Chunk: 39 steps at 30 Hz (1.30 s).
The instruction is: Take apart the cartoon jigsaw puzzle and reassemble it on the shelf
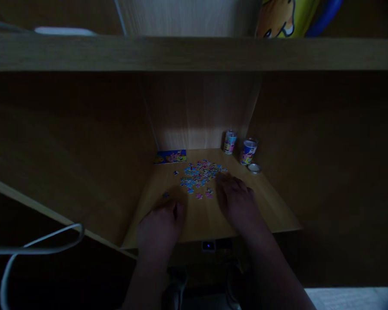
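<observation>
A loose heap of small jigsaw puzzle pieces (200, 172), mostly blue, pink and yellow, lies on the wooden surface. My right hand (237, 198) is at the right edge of the heap, its fingers curled down and close together; the fingertips are dark, and whatever they hold is hidden. Lower left, my left hand (161, 221) is closed, with thumb and index finger near each other; I cannot see what, if anything, is inside. A single puzzle piece (166, 195) lies just beyond it. Some pink pieces (199, 196) are spread at the heap's near side.
Two printed cartoon tins (248, 151) stand at the back right, a round lid (254, 168) beside the nearer one. A flat cartoon picture card (170, 156) lies back left. Side walls and an upper shelf (194, 54) enclose the surface. A white cable (51, 241) loops at left.
</observation>
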Tool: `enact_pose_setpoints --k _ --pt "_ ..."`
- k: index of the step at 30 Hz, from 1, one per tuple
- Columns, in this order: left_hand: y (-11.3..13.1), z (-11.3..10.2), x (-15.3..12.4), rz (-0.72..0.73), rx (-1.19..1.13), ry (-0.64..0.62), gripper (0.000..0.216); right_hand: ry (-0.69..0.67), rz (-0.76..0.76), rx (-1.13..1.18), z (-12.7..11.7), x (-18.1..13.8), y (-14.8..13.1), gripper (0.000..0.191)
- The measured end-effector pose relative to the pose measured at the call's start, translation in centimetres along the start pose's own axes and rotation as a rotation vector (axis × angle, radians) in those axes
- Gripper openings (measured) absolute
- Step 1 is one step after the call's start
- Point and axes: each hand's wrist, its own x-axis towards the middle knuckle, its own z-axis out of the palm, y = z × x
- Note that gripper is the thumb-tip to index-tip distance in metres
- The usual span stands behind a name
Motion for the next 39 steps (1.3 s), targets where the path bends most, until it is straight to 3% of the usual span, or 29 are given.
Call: enact_pose_setpoints --k 9,13,23,31,36,39 --pt "0.0 0.0 0.8 0.073 0.065 -0.072 0.040 -0.047 -0.014 0.006 0.4 0.0 0.2 0.048" --pt "-0.1 -0.6 1.0 0.222 0.049 -0.147 0.035 -0.060 -0.008 0.017 0.3 0.1 0.3 0.046" --pt "4.2 1.3 2.4 0.477 -0.018 -0.017 0.033 -0.081 -0.042 0.011 -0.2 0.3 0.1 0.044" --pt "3.6 1.4 1.4 0.538 -0.125 0.010 0.031 -0.037 -0.029 -0.010 0.4 0.2 0.4 0.045" --pt "3.7 2.1 0.9 0.683 -0.198 0.073 0.027 -0.035 -0.035 -0.006 0.3 0.1 0.4 0.044" --pt "3.8 2.1 1.0 0.645 -0.217 0.081 0.023 -0.046 -0.034 -0.002 0.2 0.2 0.3 0.042"
